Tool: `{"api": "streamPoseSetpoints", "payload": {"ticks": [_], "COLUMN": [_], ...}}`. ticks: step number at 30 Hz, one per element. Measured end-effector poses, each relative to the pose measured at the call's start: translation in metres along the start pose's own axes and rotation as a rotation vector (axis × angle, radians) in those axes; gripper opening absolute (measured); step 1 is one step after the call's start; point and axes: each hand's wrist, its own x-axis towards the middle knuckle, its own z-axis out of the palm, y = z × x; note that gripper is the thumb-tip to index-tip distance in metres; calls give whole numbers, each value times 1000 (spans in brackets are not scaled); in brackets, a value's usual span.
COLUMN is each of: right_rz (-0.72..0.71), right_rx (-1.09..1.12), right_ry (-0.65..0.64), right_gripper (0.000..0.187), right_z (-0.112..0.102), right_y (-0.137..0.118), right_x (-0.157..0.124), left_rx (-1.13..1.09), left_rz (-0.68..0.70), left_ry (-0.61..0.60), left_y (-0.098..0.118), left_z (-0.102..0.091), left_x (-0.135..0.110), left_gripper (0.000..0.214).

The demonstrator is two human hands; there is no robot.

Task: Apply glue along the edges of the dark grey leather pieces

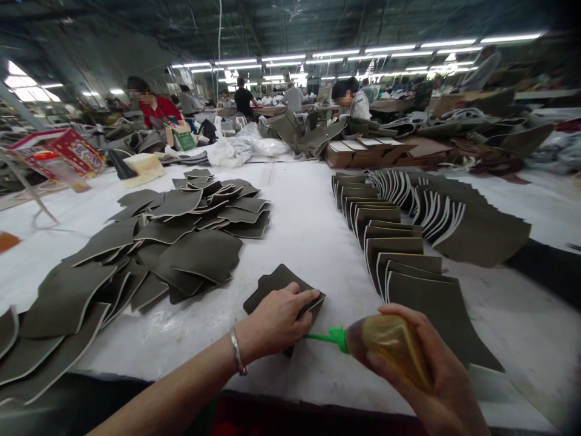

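My left hand (276, 318), with a silver bangle at the wrist, presses on a dark olive leather-like piece (282, 280) on the white table. Its index finger lies along the piece's right corner, the other fingers are bent, and part of the piece is hidden beneath. In my right hand (442, 369) is a squeeze bottle (393, 345) of amber liquid, tilted, its thin green nozzle (333, 338) pointing left. The nozzle's tip comes close to the left hand and the piece's near edge; whether it touches cannot be made out.
A loose heap of similar pieces (186, 254) spreads across the left. Overlapping rows of pieces (403, 251) stand at the right. Farther back are plastic bags (247, 145), stacked brown panels (367, 154), a red box (75, 151) and a yellowish block (143, 168). Other people work beyond.
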Motion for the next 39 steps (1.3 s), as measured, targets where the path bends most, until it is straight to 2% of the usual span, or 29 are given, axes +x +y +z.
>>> {"api": "streamPoseSetpoints", "payload": {"ticks": [3,7,12,16,21,27,31,35,39], "right_rz": [3,-2,77,83,136,211,178,140,161], "right_rx": [-17,35,47,97,64,186,106,129,103], "right_ry": [38,-39,-2,-67,6,-103,-43,-125,-74], "right_gripper": [41,39,43,41,44,50,52,49,48], "right_z": [2,5,6,8,7,6,4,4,3], "right_y": [-2,-3,-1,-1,0,5,8,10,11], "right_x": [-1,-6,-9,-11,-11,-10,-10,-11,-9], "left_rx": [28,50,45,54,65,44,15,11,9], "left_rz": [-5,-14,0,17,32,52,79,81,85], "left_ry": [-1,-9,-9,-25,-38,-69,-52,-57,-48], "left_y": [1,2,0,-1,1,-1,-5,-6,-6], "left_z": [0,0,1,1,-1,-1,1,2,3], "left_x": [-1,-1,0,-1,-2,0,0,0,1], "left_gripper": [48,49,47,46,44,44,45,45,45]}}
